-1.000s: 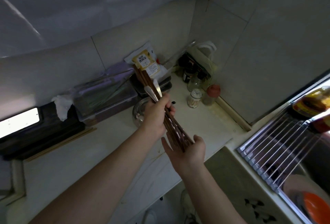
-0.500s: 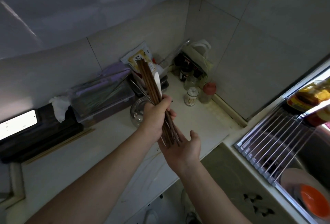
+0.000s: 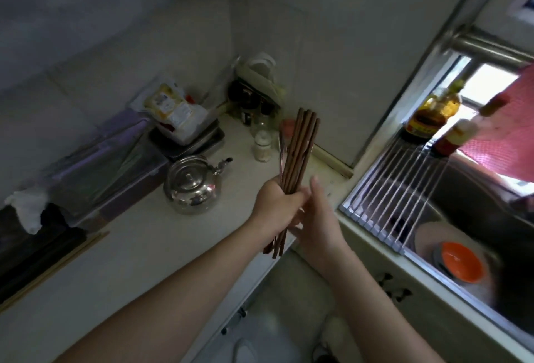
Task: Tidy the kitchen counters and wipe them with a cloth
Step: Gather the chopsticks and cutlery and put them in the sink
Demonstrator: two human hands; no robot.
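My left hand grips a bundle of several brown wooden chopsticks around its lower part, together with a thin metal utensil. The bundle stands nearly upright above the front edge of the pale counter, its short ends poking out below my fist. My right hand is beside the bundle with straight fingers, touching its lower part from the right. A crumpled white cloth or tissue lies at the far left on a dark appliance.
A shiny steel kettle stands mid-counter before a metal tray of packets and a clear plastic box. Jars crowd the corner. Pale chopsticks lie left. The sink's wire rack, an orange bowl and bottles are right.
The view has swung right toward the sink. My left hand has carried the bundle right and stood it more upright. My right hand has moved from under the ends to beside the bundle.
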